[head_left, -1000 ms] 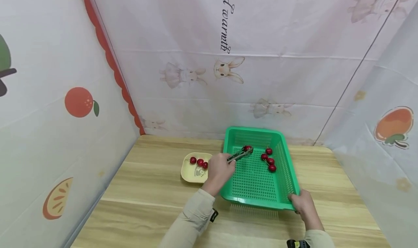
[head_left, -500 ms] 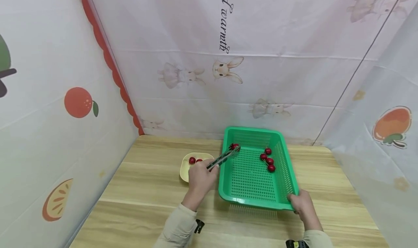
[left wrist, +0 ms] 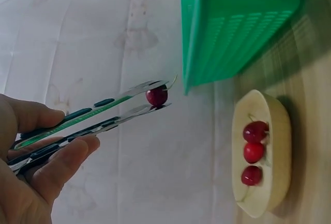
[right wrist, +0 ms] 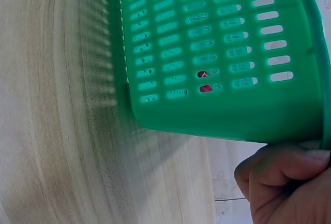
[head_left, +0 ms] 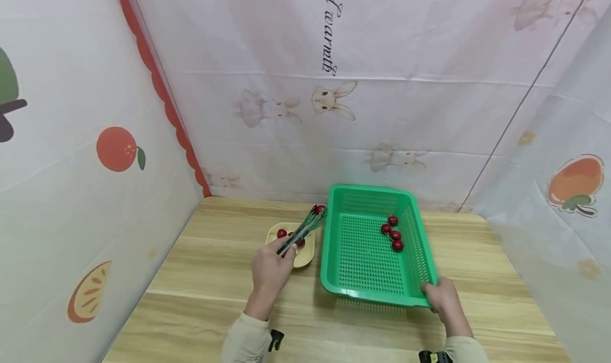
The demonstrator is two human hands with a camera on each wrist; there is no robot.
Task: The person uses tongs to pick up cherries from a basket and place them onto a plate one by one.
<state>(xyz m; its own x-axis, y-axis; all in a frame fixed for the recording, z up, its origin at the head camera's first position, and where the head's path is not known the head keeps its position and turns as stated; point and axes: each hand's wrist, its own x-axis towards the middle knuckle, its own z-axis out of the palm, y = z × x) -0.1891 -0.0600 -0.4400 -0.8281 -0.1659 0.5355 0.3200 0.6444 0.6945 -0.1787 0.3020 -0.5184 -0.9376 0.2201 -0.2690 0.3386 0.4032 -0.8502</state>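
transfer of the cherry [left wrist: 156,95] into the yellow dish [left wrist: 279,157], left of the green basket [head_left: 326,246], seems in hand; lowering and a loosened squeeze appear called for. the cherry is held by the tongs [left wrist: 104,102] just outside the basket's left rim. the tongs, angled toward the basket, are pinched by the left hand [head_left: 272,270]; the basket's near right corner is gripped by the right hand [head_left: 442,295].
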